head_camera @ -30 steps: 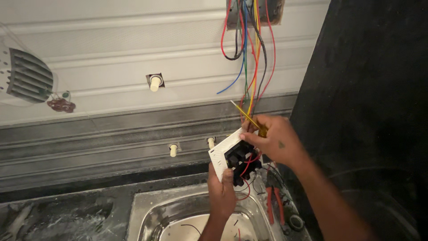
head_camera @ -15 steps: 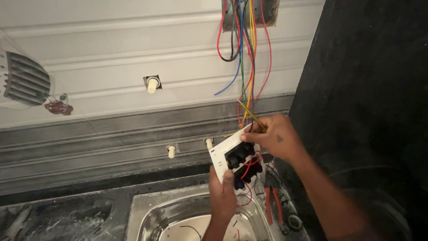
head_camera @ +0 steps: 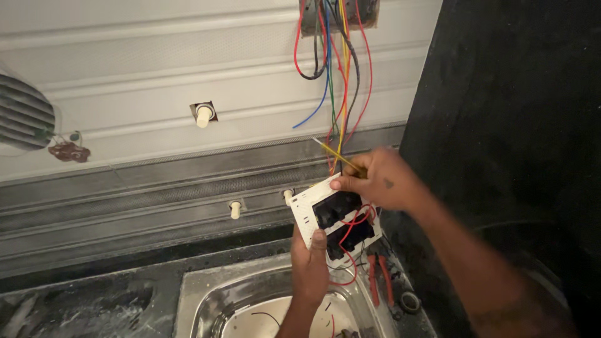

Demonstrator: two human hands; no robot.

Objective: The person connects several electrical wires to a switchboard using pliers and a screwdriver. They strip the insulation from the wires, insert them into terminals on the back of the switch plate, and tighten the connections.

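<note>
My left hand (head_camera: 311, 263) grips the lower edge of a white switch plate (head_camera: 308, 206), held with its back side up, showing black switch modules (head_camera: 341, 220) with red wires. My right hand (head_camera: 377, 179) rests on the plate's upper edge and pinches a thin yellow-handled screwdriver (head_camera: 332, 152) that points up-left. A bundle of red, blue, green, yellow and black wires (head_camera: 332, 69) hangs from a wall box (head_camera: 369, 12) above and runs down behind my right hand.
A steel sink (head_camera: 250, 307) lies below the hands. Red-handled pliers (head_camera: 379, 278) and a roll of tape (head_camera: 410, 302) lie at its right rim. White pipe stubs (head_camera: 203, 115) (head_camera: 235, 209) stick out of the panelled wall. A dark wall fills the right side.
The right hand with the screwdriver has lowered slightly onto the plate's upper edge. The view has shifted a little. The left hand keeps holding the plate.
</note>
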